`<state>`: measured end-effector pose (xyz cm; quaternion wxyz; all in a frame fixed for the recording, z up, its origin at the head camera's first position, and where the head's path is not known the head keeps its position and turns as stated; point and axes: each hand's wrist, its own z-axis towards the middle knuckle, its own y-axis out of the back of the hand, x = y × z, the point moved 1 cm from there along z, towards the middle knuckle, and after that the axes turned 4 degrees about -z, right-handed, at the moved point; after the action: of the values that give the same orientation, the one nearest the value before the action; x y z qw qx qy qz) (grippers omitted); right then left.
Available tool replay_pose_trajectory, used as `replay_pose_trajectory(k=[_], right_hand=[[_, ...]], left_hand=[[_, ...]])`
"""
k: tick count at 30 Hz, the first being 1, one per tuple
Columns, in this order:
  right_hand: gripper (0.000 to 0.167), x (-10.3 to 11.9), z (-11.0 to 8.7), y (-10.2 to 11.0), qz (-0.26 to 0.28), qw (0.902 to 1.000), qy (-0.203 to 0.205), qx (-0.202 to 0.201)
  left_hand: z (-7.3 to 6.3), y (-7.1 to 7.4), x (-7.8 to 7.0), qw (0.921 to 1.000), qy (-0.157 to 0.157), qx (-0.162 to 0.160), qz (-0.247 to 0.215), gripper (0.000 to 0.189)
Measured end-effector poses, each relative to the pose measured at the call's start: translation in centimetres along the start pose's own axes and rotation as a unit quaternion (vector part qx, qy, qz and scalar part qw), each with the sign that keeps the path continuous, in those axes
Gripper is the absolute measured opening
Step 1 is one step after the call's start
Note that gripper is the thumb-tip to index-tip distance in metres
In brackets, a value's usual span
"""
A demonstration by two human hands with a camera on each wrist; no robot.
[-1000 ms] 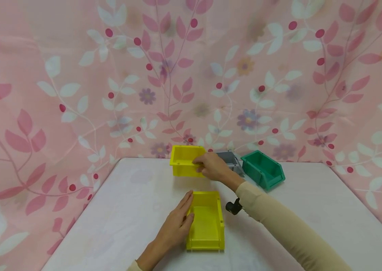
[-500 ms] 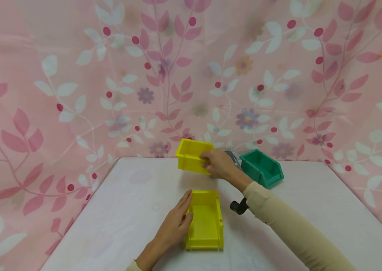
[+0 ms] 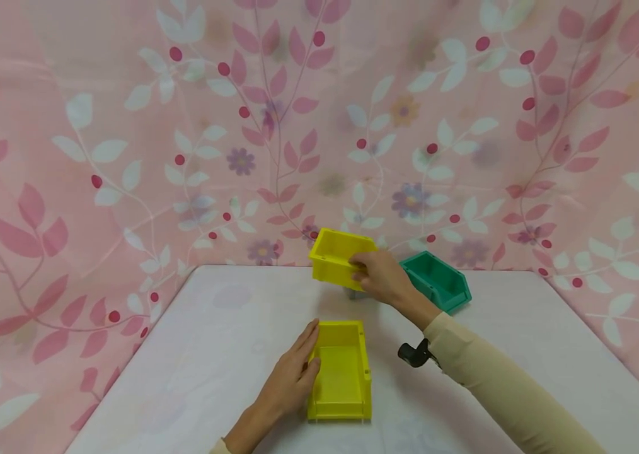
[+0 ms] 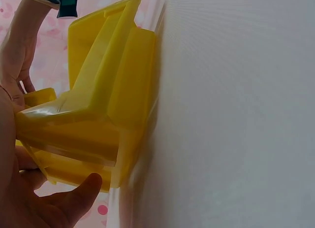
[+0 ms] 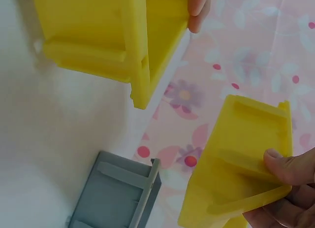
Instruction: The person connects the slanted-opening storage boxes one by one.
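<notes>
A yellow storage bin [image 3: 339, 384] sits on the white table near the front. My left hand [image 3: 290, 378] holds its left wall, the thumb over the rim and the fingers along the outside; in the left wrist view one fingertip [image 4: 90, 187] touches the wall. Farther back, my right hand [image 3: 384, 277] pinches the wall of a second yellow storage bin [image 3: 338, 268], held up off the table and slightly tilted. The right wrist view shows this held bin [image 5: 236, 159] between thumb and fingers.
A green bin [image 3: 435, 280] stands at the back right, partly behind the right hand. The grey bin [image 5: 118, 188] beside it is mostly hidden in the head view. A pink floral cloth [image 3: 183, 126] hangs behind the white table [image 3: 229, 353].
My right hand has lifted the second yellow bin a little, turned it and carried it right, in front of the grey bin. The left hand and front bin keep their place.
</notes>
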<state>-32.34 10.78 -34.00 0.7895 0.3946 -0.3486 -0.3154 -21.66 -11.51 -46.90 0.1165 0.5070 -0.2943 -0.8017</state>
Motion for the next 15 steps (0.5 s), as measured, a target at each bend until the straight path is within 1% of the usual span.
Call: replay_pose_trajectory(k=[6,11,15], right_hand=[[0.028,-0.2,-1.2,0.6,0.005,0.9999,-0.006,-0.007],[0.028,-0.4,-2.1,1.1,0.003,0.9997,0.008,-0.024],[0.027,-0.7,-2.7,1.2,-0.002,0.9995,0.015,-0.027]], left_hand=[[-0.1,0.0,0.1,1.0000,-0.003,0.002,0.002,0.058],[-0.1,0.0,0.1,1.0000,0.000,0.005,0.005,0.058],[-0.1,0.1,0.0,1.0000,0.003,0.006,0.004,0.058]])
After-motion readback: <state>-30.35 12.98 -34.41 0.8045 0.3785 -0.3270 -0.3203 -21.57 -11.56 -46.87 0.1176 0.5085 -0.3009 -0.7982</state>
